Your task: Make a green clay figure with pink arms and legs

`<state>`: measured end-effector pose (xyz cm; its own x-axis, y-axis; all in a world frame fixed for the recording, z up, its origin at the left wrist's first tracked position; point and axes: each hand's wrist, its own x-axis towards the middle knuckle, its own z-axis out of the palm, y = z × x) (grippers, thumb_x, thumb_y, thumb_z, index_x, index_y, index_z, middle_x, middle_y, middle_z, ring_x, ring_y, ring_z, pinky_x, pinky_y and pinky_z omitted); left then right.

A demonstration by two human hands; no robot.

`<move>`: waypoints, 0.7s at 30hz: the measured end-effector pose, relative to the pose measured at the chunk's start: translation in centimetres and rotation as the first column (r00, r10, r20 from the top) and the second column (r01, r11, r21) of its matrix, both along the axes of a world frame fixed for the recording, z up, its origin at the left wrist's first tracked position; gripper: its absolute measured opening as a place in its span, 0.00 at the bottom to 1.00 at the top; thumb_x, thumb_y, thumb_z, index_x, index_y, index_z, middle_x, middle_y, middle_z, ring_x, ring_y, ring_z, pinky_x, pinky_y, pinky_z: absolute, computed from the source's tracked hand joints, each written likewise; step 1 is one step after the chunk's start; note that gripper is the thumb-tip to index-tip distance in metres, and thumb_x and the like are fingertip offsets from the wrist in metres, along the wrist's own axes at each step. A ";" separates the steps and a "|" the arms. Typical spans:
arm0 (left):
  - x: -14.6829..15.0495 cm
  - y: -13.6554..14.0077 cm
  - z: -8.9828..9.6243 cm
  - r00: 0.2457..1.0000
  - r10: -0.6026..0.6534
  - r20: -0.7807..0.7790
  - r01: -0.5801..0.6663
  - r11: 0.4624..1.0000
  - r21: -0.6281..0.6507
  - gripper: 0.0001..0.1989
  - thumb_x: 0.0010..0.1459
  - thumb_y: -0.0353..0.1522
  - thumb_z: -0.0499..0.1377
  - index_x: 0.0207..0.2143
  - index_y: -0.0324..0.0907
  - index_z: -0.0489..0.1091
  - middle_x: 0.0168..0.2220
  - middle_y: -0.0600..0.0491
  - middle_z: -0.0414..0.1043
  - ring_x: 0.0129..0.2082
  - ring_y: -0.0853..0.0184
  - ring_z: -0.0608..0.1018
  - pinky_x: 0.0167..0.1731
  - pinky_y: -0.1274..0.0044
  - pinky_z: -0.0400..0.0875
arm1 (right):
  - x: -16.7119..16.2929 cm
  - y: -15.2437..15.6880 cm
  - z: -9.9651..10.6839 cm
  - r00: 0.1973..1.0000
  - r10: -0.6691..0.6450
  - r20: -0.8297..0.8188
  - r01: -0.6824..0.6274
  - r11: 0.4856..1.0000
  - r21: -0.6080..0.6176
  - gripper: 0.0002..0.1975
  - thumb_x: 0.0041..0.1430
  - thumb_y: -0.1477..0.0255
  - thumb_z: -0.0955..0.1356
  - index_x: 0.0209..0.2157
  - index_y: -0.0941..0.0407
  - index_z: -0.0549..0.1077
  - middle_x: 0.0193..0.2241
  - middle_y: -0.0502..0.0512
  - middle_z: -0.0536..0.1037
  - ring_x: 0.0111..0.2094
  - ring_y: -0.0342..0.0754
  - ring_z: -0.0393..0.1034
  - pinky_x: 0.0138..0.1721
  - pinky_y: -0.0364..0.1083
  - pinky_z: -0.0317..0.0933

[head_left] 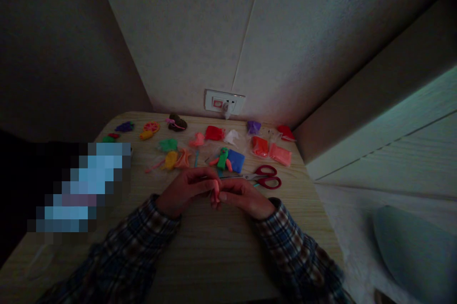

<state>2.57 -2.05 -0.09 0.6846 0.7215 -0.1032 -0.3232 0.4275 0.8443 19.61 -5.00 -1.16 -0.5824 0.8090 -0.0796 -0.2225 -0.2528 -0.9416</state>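
Between my fingertips is a small pink piece of modelling clay (216,191), partly hidden by the fingers. My left hand (189,191) pinches it from the left, and my right hand (246,196) grips its lower part from the right. Just beyond the hands lies a green clay figure (223,159) with pink arms, beside a blue clay pack (236,161). Scissors with red handles (267,178) rest past my right hand, their blades pointing left. Yellow clay (170,159) and an orange-pink clay wrapper (183,158) sit beyond my left hand.
Along the wooden table's (214,256) back are a red clay pack (214,133), an orange pack (260,146), a pink pack (280,154), purple clay (253,127) and a brown clay piece (176,122). A blurred-out bright patch (85,187) covers the left side. A wall socket (224,102) holds a plug.
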 end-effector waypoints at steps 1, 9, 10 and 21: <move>0.0 0.0 -0.1 1.000 0.004 -0.007 -0.004 1.000 0.001 0.11 0.47 0.36 0.69 0.24 0.37 0.73 0.18 0.56 0.72 0.19 0.70 0.74 0.21 0.79 0.69 | 0.0 0.0 0.0 1.000 0.000 0.007 0.000 1.000 0.011 0.17 0.52 0.57 0.71 0.30 0.58 0.75 0.27 0.49 0.75 0.28 0.41 0.69 0.35 0.42 0.65; -0.2 0.2 -0.5 0.990 0.127 0.065 -0.120 0.988 -0.093 0.22 0.46 0.42 0.68 0.42 0.40 0.76 0.27 0.54 0.71 0.24 0.72 0.70 0.25 0.80 0.67 | -0.1 -0.1 0.4 0.980 -0.194 0.047 0.186 0.973 0.137 0.15 0.55 0.58 0.70 0.30 0.57 0.71 0.25 0.48 0.72 0.27 0.41 0.67 0.32 0.43 0.64; -0.3 0.2 -0.5 0.986 0.151 0.072 -0.141 0.982 -0.124 0.21 0.48 0.42 0.67 0.42 0.39 0.76 0.27 0.54 0.70 0.23 0.73 0.68 0.24 0.81 0.66 | -0.2 -0.2 0.5 0.974 -0.219 0.051 0.209 0.966 0.153 0.15 0.55 0.58 0.70 0.30 0.56 0.70 0.24 0.47 0.71 0.26 0.41 0.67 0.31 0.42 0.64; 0.3 -0.3 0.4 0.957 0.195 0.214 -0.096 0.911 -0.401 0.21 0.56 0.46 0.59 0.43 0.40 0.76 0.33 0.50 0.74 0.30 0.68 0.73 0.25 0.81 0.67 | -2.2 -1.8 0.6 0.658 -0.704 0.268 0.019 0.371 0.928 0.09 0.65 0.69 0.62 0.36 0.57 0.72 0.28 0.55 0.76 0.32 0.48 0.69 0.38 0.47 0.62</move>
<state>2.83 -2.35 0.29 0.6142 0.7535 -0.2346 -0.5810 0.6329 0.5117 17.44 -6.79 -0.52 -0.3084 0.7581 0.5747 0.5574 0.6335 -0.5366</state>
